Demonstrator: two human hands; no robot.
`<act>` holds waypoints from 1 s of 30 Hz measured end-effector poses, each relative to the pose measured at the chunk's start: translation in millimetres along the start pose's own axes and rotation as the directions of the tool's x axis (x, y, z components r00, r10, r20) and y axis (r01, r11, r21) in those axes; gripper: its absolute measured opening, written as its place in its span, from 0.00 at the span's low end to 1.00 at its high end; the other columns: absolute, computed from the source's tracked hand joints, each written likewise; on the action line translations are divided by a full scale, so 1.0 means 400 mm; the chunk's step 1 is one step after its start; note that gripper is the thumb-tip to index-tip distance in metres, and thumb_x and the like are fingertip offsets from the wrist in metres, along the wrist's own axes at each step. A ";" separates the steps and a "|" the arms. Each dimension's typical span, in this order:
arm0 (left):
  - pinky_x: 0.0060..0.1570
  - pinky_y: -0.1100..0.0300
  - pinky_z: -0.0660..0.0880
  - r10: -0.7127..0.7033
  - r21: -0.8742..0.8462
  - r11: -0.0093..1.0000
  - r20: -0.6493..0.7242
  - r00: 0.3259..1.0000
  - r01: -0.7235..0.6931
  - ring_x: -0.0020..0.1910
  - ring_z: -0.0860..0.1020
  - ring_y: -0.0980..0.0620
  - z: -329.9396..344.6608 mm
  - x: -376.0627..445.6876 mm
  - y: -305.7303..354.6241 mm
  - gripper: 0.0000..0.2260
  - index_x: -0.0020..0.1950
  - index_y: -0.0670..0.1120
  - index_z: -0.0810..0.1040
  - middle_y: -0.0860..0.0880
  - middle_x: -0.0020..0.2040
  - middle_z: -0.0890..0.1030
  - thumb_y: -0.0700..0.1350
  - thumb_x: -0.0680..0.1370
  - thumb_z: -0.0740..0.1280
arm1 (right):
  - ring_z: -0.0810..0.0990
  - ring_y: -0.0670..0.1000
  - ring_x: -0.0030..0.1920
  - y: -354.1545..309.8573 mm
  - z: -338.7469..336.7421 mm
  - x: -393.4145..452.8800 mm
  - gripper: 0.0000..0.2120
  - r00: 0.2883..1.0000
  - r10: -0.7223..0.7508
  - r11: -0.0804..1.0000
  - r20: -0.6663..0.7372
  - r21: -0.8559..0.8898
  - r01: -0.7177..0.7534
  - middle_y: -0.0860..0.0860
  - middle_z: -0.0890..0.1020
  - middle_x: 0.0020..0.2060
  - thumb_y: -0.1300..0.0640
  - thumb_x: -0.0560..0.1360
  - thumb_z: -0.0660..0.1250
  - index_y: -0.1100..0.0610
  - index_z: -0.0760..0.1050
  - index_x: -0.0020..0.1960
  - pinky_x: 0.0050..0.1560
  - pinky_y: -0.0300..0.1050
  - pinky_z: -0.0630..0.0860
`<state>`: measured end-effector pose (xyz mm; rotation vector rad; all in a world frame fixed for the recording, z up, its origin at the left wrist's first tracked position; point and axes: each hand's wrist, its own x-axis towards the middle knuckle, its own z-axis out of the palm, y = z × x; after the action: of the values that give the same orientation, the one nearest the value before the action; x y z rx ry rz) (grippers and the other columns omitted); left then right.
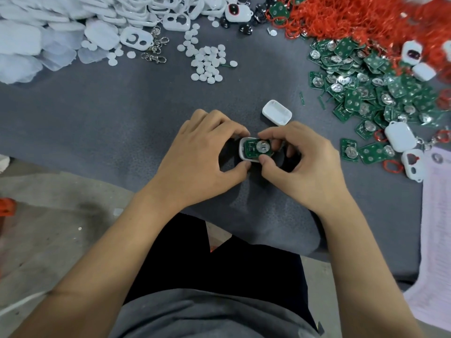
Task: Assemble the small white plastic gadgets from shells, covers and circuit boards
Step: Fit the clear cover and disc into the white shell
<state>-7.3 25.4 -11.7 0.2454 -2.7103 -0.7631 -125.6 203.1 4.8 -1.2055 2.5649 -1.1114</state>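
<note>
My left hand (207, 152) grips a white plastic shell (242, 150) by its left end, just above the grey table. A green circuit board (257, 148) with a round silver battery lies in the shell's open face. My right hand (300, 162) pinches the board's right end between thumb and fingers. The shell's right side is hidden by those fingers. A second white shell (277, 112) lies hollow side up just beyond my right hand.
Green circuit boards (380, 93) are heaped at the right, red rings (353, 18) behind them. White covers (134, 37) and shells pile up at the back left, small white discs (207, 64) in the middle back. Finished white gadgets (400, 136) and a paper sheet (436, 215) lie at the right.
</note>
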 end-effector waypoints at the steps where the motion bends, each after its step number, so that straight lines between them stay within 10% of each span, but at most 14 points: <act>1: 0.58 0.49 0.72 -0.002 -0.003 1.000 0.000 1.000 0.002 0.56 0.70 0.51 0.000 0.001 0.000 0.20 0.62 0.51 0.80 0.54 0.55 0.76 0.59 0.74 0.70 | 0.78 0.50 0.42 -0.001 0.000 0.000 0.15 1.000 -0.002 1.000 0.002 -0.005 0.002 0.43 0.80 0.44 0.50 0.68 0.72 0.43 0.82 0.55 0.43 0.52 0.77; 30: 0.58 0.48 0.72 0.011 0.000 1.000 -0.011 1.000 -0.011 0.56 0.71 0.51 0.006 0.002 -0.006 0.19 0.62 0.53 0.80 0.55 0.55 0.76 0.60 0.74 0.71 | 0.77 0.48 0.42 0.001 0.002 -0.005 0.13 0.999 -0.045 0.999 0.012 0.007 0.045 0.42 0.79 0.43 0.51 0.71 0.74 0.44 0.82 0.56 0.44 0.44 0.75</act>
<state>-8.7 24.2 -14.6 0.2336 -2.6990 -0.7561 -124.3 204.2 3.5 -1.2706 2.5351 -1.1176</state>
